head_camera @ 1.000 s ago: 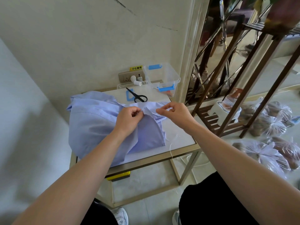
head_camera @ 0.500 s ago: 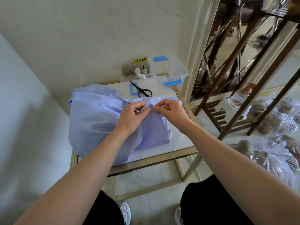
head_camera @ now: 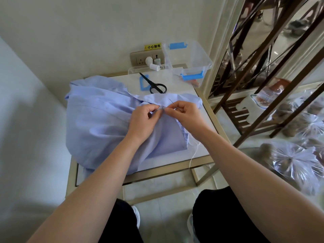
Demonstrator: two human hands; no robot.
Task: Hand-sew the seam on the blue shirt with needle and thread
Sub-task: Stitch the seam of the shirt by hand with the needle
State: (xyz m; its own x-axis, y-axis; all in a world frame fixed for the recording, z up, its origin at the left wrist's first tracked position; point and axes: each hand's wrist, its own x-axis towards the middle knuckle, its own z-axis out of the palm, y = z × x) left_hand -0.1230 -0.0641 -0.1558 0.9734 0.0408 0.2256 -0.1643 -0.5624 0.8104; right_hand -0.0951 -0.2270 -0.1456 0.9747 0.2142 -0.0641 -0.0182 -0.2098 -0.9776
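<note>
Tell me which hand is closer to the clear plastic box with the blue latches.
Right. The right hand, pinching the needle, is on the near side of the clear plastic box; the left hand, pinching the blue shirt, is farther off to its left.

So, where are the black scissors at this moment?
In the head view the black scissors lie on the white table top just behind the blue shirt, with the clear plastic box to their right.
</note>
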